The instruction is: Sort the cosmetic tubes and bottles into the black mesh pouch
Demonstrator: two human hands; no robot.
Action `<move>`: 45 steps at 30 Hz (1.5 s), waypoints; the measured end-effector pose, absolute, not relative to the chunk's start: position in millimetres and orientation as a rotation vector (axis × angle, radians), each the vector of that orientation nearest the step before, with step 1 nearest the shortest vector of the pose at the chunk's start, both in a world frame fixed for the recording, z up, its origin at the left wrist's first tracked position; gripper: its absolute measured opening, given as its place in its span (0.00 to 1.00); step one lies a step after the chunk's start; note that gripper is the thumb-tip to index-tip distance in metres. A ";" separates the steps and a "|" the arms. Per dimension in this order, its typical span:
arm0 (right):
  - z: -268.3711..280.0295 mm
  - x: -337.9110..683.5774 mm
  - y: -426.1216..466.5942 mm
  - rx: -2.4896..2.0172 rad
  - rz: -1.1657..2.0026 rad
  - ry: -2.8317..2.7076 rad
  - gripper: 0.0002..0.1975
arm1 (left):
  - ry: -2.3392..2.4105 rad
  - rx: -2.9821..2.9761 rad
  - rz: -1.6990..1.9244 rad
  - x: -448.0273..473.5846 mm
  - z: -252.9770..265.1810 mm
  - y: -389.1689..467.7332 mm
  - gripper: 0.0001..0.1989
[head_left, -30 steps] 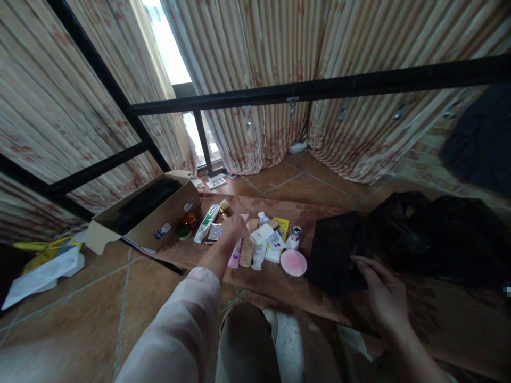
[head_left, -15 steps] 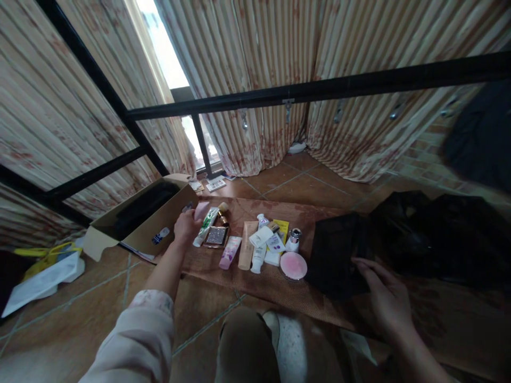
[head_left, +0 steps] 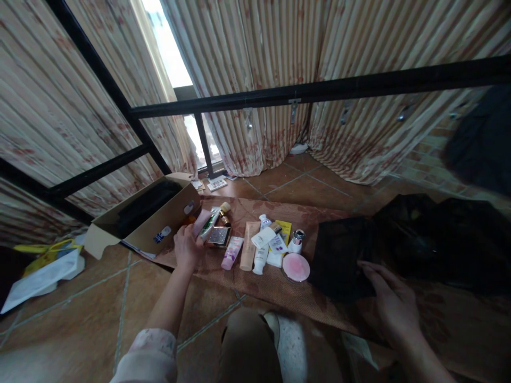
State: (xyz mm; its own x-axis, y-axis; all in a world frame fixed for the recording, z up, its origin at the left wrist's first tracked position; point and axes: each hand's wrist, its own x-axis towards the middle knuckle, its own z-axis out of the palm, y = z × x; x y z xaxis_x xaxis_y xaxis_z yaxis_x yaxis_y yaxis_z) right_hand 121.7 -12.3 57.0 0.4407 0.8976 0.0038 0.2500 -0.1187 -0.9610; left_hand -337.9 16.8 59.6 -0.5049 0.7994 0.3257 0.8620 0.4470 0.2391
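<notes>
long pleated curtains, marked with reddish patterning, hang across the far side of what appears to be a room in a home, daylight entering through a narrow window at far left. brown floor tiles stretch from near left toward the far side, where a patterned brown cloth bears an array of cosmetics, everyday personal items that suggest a household.
</notes>
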 end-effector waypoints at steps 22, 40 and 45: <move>53.2 122.9 -11.4 -1.578 0.757 -1.048 0.15 | -2.922 -1.041 -0.683 -303.1 47.0 0.8 0.21; 60.6 120.5 -11.2 -1.558 0.736 -1.048 0.15 | -2.807 -1.162 -0.554 -295.3 40.4 -14.4 0.20; 58.9 121.7 -10.9 -1.548 0.753 -1.042 0.14 | -2.778 -1.153 -0.611 -292.0 45.5 -21.3 0.20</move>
